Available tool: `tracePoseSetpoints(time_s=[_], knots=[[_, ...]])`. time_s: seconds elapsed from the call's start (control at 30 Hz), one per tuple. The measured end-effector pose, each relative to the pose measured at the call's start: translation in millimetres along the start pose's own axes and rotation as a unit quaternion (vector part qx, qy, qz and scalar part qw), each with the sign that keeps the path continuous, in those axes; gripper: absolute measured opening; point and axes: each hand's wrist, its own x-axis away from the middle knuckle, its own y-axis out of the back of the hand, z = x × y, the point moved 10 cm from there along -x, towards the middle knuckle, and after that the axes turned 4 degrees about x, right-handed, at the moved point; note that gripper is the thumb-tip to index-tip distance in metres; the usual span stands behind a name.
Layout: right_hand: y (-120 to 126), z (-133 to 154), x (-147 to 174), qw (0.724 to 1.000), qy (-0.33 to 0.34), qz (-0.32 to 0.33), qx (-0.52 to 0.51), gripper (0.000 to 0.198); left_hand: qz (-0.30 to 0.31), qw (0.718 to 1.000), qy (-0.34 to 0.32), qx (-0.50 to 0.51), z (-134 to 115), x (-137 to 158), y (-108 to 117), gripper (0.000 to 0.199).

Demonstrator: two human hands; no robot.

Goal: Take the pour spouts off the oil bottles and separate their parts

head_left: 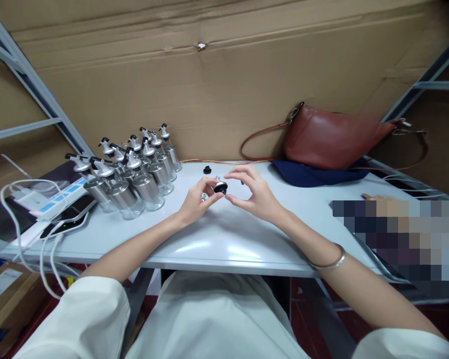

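Over the middle of the table, my left hand [199,200] pinches a pour spout stopper [220,187] with a silver cap and a black ribbed plug. Just to its right, my right hand [257,193] curves with thumb and fingers apart; its thumb tip is close to the black plug, and I cannot tell whether it touches. A small black plug [207,170] lies on the table behind my hands. One small silver piece [204,197] shows by my left fingers, partly hidden. Another small dark piece [242,182] is partly covered behind my right hand.
Several glass bottles with steel sleeves [122,195] and spouts stand at the left. Beside them lie a power strip [63,197], white cables [17,224] and a phone [75,208]. A brown leather bag [325,137] rests on dark blue cloth [303,174] at the back right. Cardboard [224,99] walls the rear.
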Motion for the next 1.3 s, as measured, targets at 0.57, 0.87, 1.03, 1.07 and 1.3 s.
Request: tracePoseSetpoints(time_s=[0.57, 0.87, 1.03, 1.07, 1.3], knots=[[-17, -35, 5, 0.990, -0.049, 0.110, 0.079, 0.023, 0.080, 0.982, -0.088, -0.149, -11, 4, -16, 0.027], [-48, -101, 40, 0.892, -0.155, 0.338, 0.259, 0.043, 0.140, 0.932, -0.179, -0.284, -21, 11, -31, 0.025], [-49, -99, 37, 0.898, -0.148, 0.333, 0.244, 0.036, 0.157, 0.926, -0.179, -0.292, -20, 12, -35, 0.028], [-49, -99, 36, 0.904, -0.144, 0.323, 0.239, 0.037, 0.158, 0.926, -0.180, -0.292, -20, 12, -35, 0.028], [-54, -106, 40, 0.909, -0.154, 0.326, 0.210, 0.046, 0.156, 0.922, -0.194, -0.296, -23, 13, -36, 0.028]])
